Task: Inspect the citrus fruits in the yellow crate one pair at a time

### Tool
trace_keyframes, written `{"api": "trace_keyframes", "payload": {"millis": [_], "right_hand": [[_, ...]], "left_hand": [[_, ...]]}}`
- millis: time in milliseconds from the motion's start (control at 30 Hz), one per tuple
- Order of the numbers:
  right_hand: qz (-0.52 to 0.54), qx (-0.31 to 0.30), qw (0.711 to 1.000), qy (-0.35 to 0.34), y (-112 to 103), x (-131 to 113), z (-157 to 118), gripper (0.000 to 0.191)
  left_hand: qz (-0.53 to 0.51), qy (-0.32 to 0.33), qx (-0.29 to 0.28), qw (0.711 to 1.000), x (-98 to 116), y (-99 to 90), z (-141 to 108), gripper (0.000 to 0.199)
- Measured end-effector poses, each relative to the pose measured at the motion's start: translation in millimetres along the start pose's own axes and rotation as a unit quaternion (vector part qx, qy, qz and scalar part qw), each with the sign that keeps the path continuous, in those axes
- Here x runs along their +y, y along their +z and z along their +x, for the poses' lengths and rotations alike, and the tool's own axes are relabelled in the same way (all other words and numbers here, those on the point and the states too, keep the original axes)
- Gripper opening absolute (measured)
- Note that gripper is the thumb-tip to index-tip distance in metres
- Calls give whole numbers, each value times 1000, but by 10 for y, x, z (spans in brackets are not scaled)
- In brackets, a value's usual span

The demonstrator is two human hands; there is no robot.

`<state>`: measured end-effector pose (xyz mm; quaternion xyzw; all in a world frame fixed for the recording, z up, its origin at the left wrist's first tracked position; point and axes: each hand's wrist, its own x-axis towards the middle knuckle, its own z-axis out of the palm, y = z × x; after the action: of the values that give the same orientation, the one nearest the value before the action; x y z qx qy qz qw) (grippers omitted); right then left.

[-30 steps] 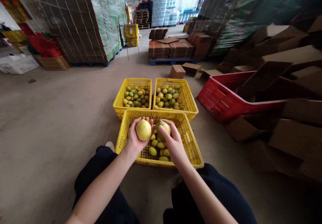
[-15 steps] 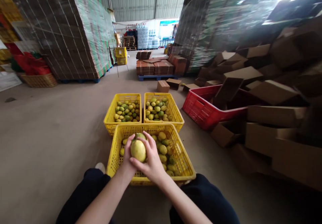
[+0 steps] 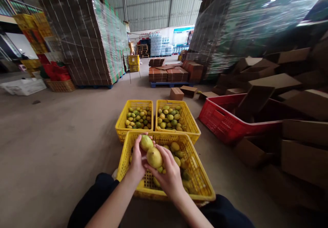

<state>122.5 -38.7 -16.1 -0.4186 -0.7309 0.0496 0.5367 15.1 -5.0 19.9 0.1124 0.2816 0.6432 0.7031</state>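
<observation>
We cup two rounded, smooth-skinned fruits over the front crate [image 3: 203, 170], above its rim on the near side of the two others. Our left hand [image 3: 137, 159] has its grip closed about the green fruit [image 3: 146, 142], its skin mottled with yellow, fingers curling up behind it. Our right hand [image 3: 169, 170] has its grip wrapped round the yellow fruit [image 3: 154, 157], paler and a little pointed at its top. The two fruits appear to touch, the yellow one nearer us.

The front crate is yellow plastic with slotted, lattice-like walls, and more fruit [image 3: 175, 147] lies inside, mostly toward its right side. Beyond it stand the left crate [image 3: 121, 119] and the right crate [image 3: 191, 123], side by side, of the same perforated plastic, each holding green and yellow fruit.

To the right, on the smooth grey floor [image 3: 64, 142], we see a glossy red crate [image 3: 219, 120] with a cardboard flap leaning in it, and a heap of brown boxes [image 3: 304, 159] with creased, open flaps. Farther off, strapped flat cardboard [image 3: 177, 75] rests on a blue pallet [image 3: 171, 84], between tall stacks in shiny clear film. A woven basket [image 3: 61, 85] holds crinkled red material at the left.
</observation>
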Motion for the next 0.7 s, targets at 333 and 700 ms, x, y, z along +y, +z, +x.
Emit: {"api": "trace_keyframes", "payload": {"millis": [333, 700], "right_hand": [[-9, -25, 996, 90, -210, 149, 22, 57], [24, -33, 995, 92, -161, 107, 61, 51]], "left_hand": [[126, 56, -68, 988, 91, -88, -70, 29], [255, 130, -104, 952, 40, -223, -58, 20]]}}
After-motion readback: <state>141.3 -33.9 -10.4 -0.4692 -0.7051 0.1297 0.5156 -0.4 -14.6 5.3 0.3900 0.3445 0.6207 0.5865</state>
